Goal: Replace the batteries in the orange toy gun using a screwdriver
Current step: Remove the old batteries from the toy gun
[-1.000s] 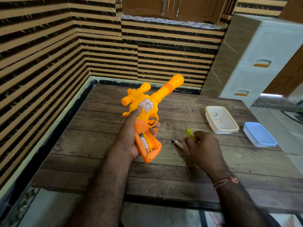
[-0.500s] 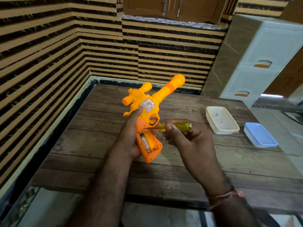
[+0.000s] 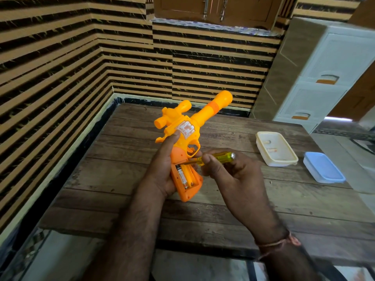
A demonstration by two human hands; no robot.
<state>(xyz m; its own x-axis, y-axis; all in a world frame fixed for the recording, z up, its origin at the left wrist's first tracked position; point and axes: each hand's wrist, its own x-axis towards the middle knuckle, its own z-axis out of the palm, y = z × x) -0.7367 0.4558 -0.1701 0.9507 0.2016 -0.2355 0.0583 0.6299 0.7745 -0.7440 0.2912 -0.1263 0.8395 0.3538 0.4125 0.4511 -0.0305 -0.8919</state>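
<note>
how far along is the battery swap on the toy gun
Done: the grip's compartment is open, with one battery beside an empty slot. In hand: the left hand holds the gun while the right hand points the screwdriver tip at the battery's top end. Left: get it out, fit new batteries, close the cover, which isn't visible.

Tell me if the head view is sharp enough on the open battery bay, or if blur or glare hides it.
Head view: the battery in the toy gun grip reads sharply, no glare; the screwdriver handle shows only a small highlight; the frame corners are soft, and wide-angle distortion bends the wall stripes.
</note>
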